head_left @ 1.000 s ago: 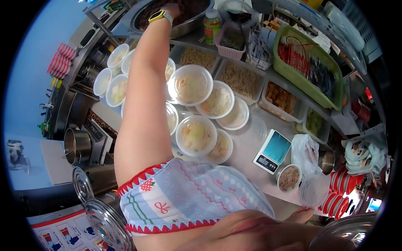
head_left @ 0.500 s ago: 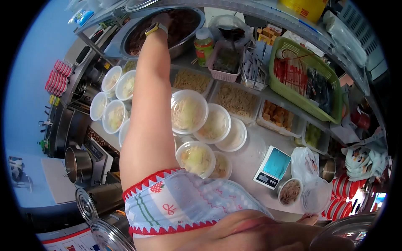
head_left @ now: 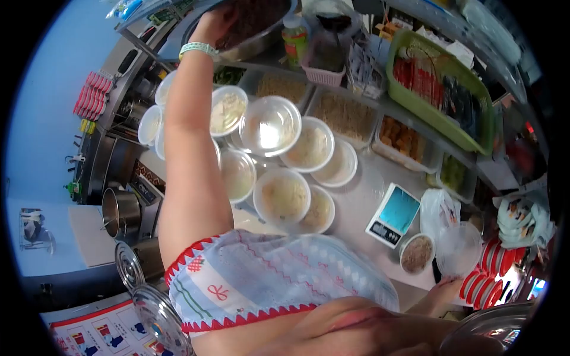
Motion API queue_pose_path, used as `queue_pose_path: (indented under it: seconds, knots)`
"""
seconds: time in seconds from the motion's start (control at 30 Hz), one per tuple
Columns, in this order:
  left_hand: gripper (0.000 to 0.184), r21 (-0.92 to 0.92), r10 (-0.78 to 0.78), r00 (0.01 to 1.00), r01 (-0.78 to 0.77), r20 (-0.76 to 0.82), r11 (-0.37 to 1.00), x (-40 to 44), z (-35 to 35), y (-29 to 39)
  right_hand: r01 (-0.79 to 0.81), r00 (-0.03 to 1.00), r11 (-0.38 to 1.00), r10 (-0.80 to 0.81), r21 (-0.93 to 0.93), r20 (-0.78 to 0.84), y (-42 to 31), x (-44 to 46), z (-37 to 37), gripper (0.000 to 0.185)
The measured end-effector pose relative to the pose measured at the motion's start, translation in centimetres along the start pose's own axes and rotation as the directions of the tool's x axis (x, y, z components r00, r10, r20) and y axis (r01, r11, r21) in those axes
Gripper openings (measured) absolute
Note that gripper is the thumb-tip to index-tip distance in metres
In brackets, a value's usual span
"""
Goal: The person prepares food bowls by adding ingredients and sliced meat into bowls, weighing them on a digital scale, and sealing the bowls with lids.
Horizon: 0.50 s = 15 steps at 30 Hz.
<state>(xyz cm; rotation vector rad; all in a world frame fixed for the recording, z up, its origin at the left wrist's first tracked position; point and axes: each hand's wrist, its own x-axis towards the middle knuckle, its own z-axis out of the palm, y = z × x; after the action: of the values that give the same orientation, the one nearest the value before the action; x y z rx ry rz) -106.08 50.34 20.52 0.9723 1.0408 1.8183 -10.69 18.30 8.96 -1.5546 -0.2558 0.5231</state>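
Note:
At the top edge, my left hand [head_left: 215, 22] is in the large metal basin [head_left: 252, 52] of shredded brown meat [head_left: 258, 21]. Its fingers look curled round some meat, though blur and the frame's edge hide part of them. A pale band circles that wrist. On the lower right, my right hand [head_left: 444, 291] is close to a small tub of meat [head_left: 417, 254] and a clear plastic tub [head_left: 458, 249]; its fingers are mostly hidden. Beside them lies a digital scale [head_left: 393, 215] with a blue top.
Several round plastic bowls with pale food [head_left: 282, 196] crowd the middle of the counter. Trays of noodles [head_left: 344, 115] and fried cubes [head_left: 401, 142] stand behind. A green basket [head_left: 442, 95], a pink basket [head_left: 323, 71] and a bottle [head_left: 294, 43] sit on the shelf. Steel pots [head_left: 122, 210] are at left.
My left hand has drawn back to the basin's near left side and the wrist has turned. My right hand has come up closer to the small tub. The whole view has shifted slightly.

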Motion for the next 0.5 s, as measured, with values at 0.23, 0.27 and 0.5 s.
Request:
queue_pose_path:
  seconds: [0.23,0.27,0.5]
  knots:
    - [0.015,-0.085,0.015,0.972,0.005,0.234,0.996,-4.5,2.3,2.1,-0.009,0.991,0.991,-0.009,0.131,0.134,0.1,1.3,-2.1,0.05]
    - [0.015,0.032,0.168,0.972,-0.176,0.166,0.984,-7.7,6.2,3.2,-0.009,0.99,0.991,-0.011,0.137,0.144,0.5,2.1,-2.6,0.05]
    - [0.04,0.913,0.438,0.877,0.003,-0.198,0.408,-5.7,4.3,2.2,0.064,0.997,0.991,-0.067,0.118,0.024,0.0,-0.7,-2.8,0.043]
